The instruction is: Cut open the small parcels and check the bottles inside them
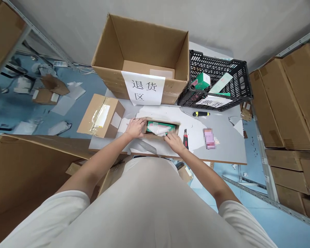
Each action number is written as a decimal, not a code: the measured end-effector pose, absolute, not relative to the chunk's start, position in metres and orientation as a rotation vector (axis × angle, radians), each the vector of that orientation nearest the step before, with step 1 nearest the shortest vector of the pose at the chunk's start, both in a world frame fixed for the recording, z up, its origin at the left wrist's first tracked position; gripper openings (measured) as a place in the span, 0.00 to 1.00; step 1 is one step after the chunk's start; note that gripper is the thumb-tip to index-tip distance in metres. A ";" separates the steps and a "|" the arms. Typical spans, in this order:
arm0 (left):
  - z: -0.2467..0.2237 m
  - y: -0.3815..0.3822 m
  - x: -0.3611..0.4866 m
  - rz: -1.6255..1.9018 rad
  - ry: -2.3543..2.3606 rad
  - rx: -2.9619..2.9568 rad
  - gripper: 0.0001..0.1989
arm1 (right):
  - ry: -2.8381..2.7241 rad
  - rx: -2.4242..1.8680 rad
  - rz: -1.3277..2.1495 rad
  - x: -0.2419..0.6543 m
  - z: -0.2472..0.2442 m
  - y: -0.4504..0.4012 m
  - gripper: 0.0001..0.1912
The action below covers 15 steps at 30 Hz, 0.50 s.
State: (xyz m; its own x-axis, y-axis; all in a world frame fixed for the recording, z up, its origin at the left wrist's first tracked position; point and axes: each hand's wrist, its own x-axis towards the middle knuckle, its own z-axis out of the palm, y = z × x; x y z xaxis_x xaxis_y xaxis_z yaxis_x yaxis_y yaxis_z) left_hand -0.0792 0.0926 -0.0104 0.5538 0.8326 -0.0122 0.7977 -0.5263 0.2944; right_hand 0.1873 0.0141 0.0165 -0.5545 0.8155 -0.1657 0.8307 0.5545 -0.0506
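A small open cardboard box stands on the table in front of me. Inside it lies a green box with white, crumpled plastic or paper over part of it. My left hand is closed on the left end of the cardboard box. At its near right edge is my right hand, fingers bent against the rim; whether they grip it is hard to tell. A red and black cutter lies just right of my right hand, and a yellow and black cutter farther back.
Behind stand a large open carton and a black crate holding green boxes. A taped carton is at the left, a pink item at the right. Stacked cartons line the right side.
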 end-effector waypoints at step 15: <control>0.023 0.081 -0.057 -0.037 1.528 2.327 0.44 | 2.489 1.818 -0.557 0.204 0.011 0.014 0.17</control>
State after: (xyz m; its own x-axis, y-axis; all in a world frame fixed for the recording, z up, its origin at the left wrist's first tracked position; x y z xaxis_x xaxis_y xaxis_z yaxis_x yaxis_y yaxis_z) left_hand -0.0570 0.0806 0.0232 0.4165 0.8836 -0.2138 0.8930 -0.3535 0.2786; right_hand 0.2037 0.0136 0.0109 -0.3261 0.9208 -0.2141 0.9242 0.2629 -0.2770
